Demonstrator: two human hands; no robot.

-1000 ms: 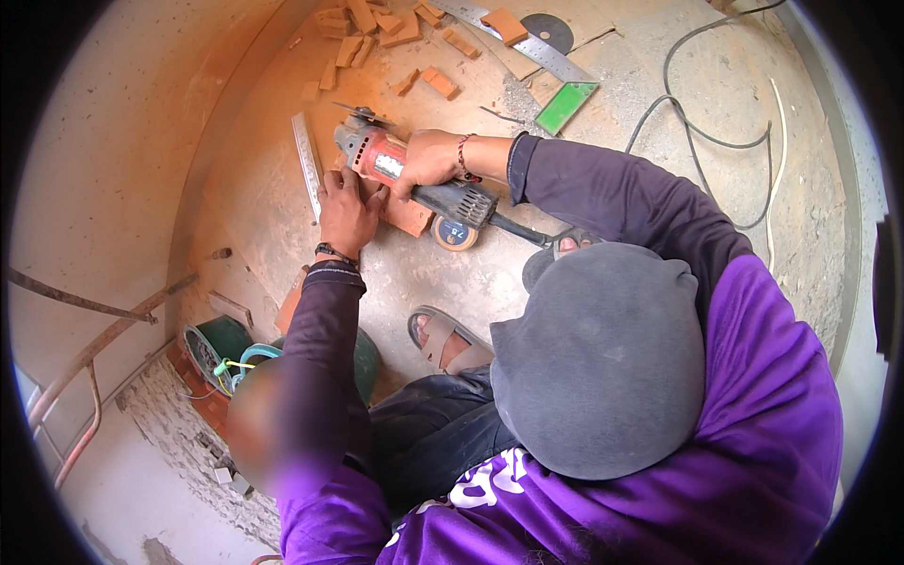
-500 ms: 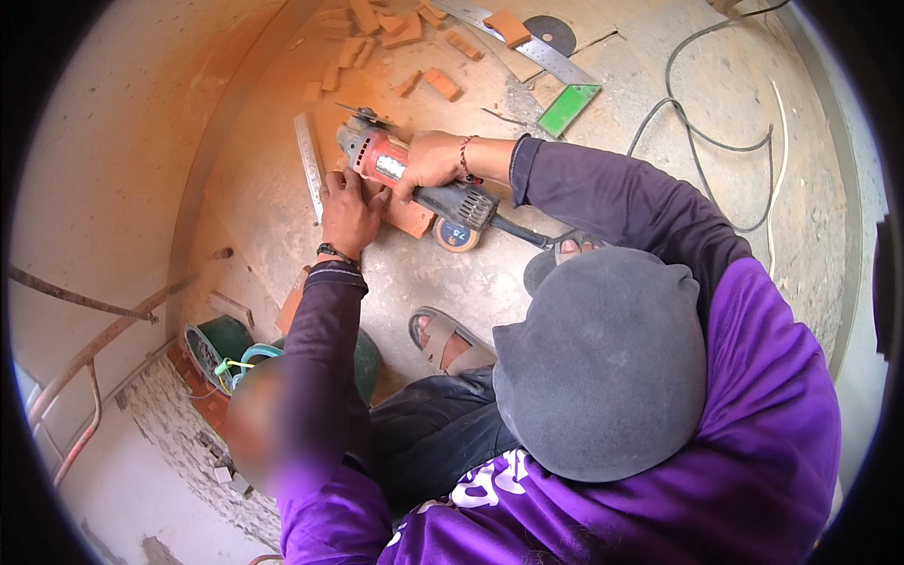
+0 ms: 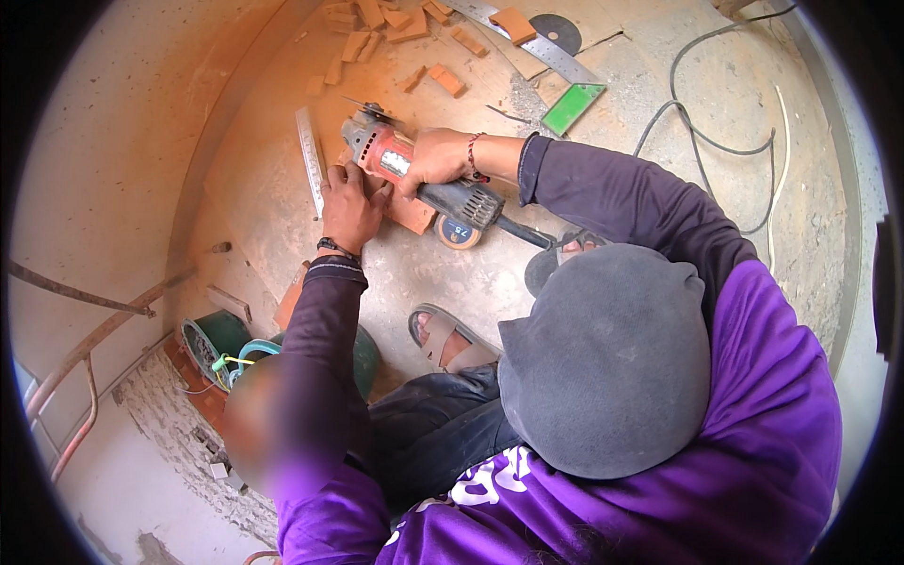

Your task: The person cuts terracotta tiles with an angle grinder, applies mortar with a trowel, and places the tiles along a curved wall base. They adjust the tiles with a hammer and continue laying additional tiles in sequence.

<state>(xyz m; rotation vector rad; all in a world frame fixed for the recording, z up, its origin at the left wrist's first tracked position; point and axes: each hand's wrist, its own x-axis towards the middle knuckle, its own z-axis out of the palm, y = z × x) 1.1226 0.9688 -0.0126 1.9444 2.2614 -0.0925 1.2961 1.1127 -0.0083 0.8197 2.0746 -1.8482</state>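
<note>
My right hand [image 3: 438, 158] grips a red and black angle grinder [image 3: 386, 153] by its body. Its disc [image 3: 369, 110] points away from me, in orange dust. With bent fingers my left hand [image 3: 352, 209] holds an orange brick [image 3: 411, 209] on the floor, just under the grinder. The fingers and the grinder hide part of that brick and the spot where the disc might touch it. A round tape measure [image 3: 459, 232] lies against the brick's near side. Left of my hand lies a metal ruler [image 3: 309, 155].
Cut brick pieces [image 3: 367, 28] lie scattered at the far side. Near them are a green-handled try square [image 3: 571, 107] and a loose dark disc [image 3: 556, 34]. A black cable [image 3: 692, 122] loops at the right. Green buckets [image 3: 218, 337] stand near-left. A rounded grey cloth shape [image 3: 607, 363] covers the middle.
The whole view has shifted very slightly. Both hands, the grinder and the brick keep nearly the same places relative to each other.
</note>
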